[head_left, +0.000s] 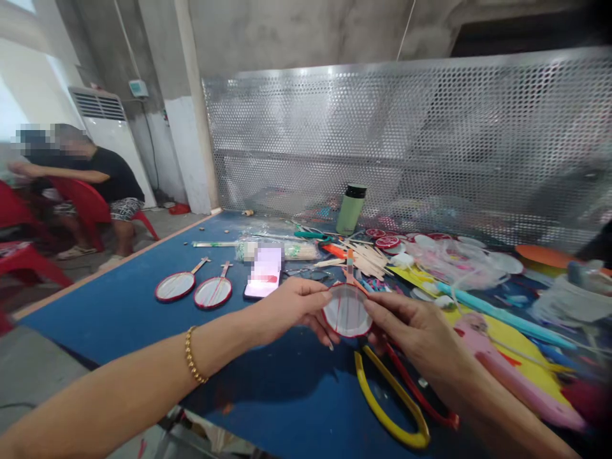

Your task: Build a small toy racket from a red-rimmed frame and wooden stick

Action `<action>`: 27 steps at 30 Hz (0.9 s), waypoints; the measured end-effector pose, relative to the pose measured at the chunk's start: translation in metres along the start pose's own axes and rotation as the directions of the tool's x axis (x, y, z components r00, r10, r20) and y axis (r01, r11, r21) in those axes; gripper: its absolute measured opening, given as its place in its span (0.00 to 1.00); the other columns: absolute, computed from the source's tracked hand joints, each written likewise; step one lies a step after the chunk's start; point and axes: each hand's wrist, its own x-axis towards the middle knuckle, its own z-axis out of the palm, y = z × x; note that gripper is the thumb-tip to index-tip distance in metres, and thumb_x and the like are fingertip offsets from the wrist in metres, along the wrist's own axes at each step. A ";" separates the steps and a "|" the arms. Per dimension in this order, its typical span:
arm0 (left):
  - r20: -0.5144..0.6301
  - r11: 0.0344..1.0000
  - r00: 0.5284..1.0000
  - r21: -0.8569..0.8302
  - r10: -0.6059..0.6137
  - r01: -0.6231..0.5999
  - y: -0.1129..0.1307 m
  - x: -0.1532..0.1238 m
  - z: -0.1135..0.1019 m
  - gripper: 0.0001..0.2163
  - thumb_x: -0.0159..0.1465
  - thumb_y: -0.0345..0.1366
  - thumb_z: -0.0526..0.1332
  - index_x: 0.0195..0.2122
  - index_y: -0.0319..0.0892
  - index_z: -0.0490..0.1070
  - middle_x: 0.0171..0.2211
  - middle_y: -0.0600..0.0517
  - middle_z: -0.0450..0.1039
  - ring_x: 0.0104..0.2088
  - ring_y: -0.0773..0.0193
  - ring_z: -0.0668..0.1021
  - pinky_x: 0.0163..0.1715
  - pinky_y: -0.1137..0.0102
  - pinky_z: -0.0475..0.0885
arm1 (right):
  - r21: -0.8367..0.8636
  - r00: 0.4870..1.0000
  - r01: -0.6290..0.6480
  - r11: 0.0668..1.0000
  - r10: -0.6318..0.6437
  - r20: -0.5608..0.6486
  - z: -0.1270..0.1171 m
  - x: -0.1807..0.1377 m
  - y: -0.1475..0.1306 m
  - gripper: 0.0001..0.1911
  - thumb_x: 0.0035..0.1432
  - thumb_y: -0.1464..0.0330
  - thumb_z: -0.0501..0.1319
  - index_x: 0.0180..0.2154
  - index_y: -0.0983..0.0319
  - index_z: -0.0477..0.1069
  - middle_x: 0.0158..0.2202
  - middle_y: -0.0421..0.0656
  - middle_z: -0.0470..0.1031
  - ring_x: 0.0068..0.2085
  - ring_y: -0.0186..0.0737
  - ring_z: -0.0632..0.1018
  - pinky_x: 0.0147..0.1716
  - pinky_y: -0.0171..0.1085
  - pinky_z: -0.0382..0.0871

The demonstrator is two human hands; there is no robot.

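Between my two hands is a small round craft banjo [348, 311], with a white face, a dark red rim and a stick neck pointing away from me. My left hand [306, 306] pinches its left edge between thumb and fingers. On the opposite edge, my right hand [406, 322] grips the rim with its thumb on top; its other fingers are partly hidden. Yellow-handled scissors [392, 408] lie below my right hand, along with a red handle [423, 389]. Two similar craft banjos, one at far left [175, 287] and one nearer [213, 292], rest on the blue table.
A lit phone [264, 274] lies beyond my left forearm. Wooden sticks [366, 258], a green tumbler [351, 210], a pink glue gun [514, 376] and plastic bags [449, 258] crowd the right side. A perforated metal panel [382, 140] backs the table [119, 319]. People sit at far left.
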 end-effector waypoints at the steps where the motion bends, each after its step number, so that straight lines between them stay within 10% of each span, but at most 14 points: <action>1: 0.002 1.000 1.000 0.001 -0.003 0.003 0.000 0.000 0.000 0.18 0.63 0.48 0.65 0.36 0.34 0.73 0.29 0.43 0.77 0.28 0.61 0.81 0.30 0.68 0.77 | 0.008 1.000 -0.002 1.000 0.001 0.002 0.001 -0.001 -0.001 0.19 0.61 0.53 0.59 0.35 0.62 0.75 0.21 0.39 0.73 0.23 0.34 0.73 0.24 0.32 0.66; 19: -0.020 0.936 0.989 0.321 -0.146 0.144 0.002 -0.002 0.003 0.14 0.60 0.43 0.62 0.36 0.35 0.71 0.29 0.45 0.78 0.25 0.63 0.80 0.19 0.75 0.73 | 0.014 0.991 0.008 1.000 -0.009 0.134 0.019 -0.004 0.007 0.15 0.66 0.61 0.54 0.30 0.61 0.70 0.22 0.37 0.69 0.22 0.31 0.70 0.21 0.30 0.63; 27: -0.060 0.945 0.992 0.303 -0.107 0.121 -0.001 -0.001 0.003 0.10 0.59 0.40 0.61 0.34 0.37 0.71 0.26 0.46 0.77 0.24 0.63 0.80 0.19 0.75 0.72 | -0.174 0.996 0.065 0.983 -0.074 -0.042 0.009 0.001 0.006 0.21 0.68 0.56 0.51 0.31 0.61 0.72 0.22 0.39 0.71 0.24 0.34 0.71 0.23 0.32 0.64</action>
